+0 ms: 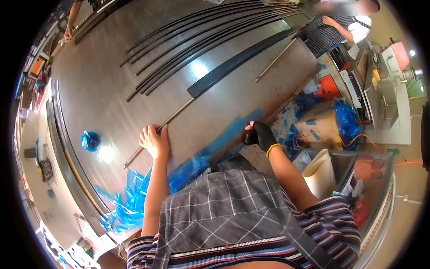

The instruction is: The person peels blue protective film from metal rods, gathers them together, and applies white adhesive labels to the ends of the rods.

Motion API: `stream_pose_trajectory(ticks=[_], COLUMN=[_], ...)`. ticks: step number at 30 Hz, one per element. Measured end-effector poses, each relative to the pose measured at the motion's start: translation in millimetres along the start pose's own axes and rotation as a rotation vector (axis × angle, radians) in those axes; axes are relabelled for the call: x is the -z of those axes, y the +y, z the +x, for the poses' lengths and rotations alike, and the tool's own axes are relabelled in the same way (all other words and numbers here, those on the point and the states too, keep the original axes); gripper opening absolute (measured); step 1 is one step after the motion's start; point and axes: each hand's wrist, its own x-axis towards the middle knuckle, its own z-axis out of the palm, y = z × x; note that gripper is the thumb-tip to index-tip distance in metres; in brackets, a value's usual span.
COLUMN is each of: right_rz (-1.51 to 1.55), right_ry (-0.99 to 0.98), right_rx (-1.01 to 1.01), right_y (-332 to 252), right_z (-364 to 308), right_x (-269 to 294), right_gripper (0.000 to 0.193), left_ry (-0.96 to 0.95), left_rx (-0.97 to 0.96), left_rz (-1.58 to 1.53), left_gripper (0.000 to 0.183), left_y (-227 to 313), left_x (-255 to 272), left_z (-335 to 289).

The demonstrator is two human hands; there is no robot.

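My left hand [154, 141] has its thumb and fingers closed round a long thin rod [180, 110] lying low over the grey metal table [107, 107]. The rod's upper end meets a wide black strip [233, 67]; whether they are joined, I cannot tell. My right hand [261, 135] wears a black glove with bare fingertips and a yellow band at the wrist. It is closed by the table's near edge, beside a strip of blue film [237, 127]. What its fingers hold, if anything, is hidden. Crumpled blue film [134, 197] lies below my left hand.
Several dark thin bars [197, 45] lie across the far table. A second thin rod [277, 62] lies right of the black strip. A blue film wad [90, 141] sits at left. Someone in a striped apron [320, 35] stands far right; another person's hand [68, 35] is far left.
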Motion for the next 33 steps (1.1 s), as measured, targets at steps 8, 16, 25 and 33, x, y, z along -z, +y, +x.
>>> stream_pose_trajectory(ticks=[8, 16, 25, 33], right_rz=[-0.369, -1.095, -1.750, -1.168], right_ry=[-0.065, 0.335, 0.455, -0.342], right_rx=[0.160, 1.018, 1.176, 1.161], right_y=[-36.2, -115.3, -94.0, 13.1], right_z=[-24.9, 55.0, 131.4, 10.0], right_x=[-15.9, -43.8, -52.2, -210.7], right_gripper=[0.029, 0.050, 0.067, 0.084], left_ry=[0.125, 0.012, 0.000, -0.014], left_rx=[0.009, 0.033, -0.302, -0.158], left_rz=[0.133, 0.065, 0.018, -0.031], left_gripper=[0.029, 0.029, 0.021, 0.021], left_y=[-53.8, -74.2, -78.1, -63.5], left_x=[42.1, 77.6, 67.9, 72.1], left_z=[-55.3, -69.4, -65.9, -65.6])
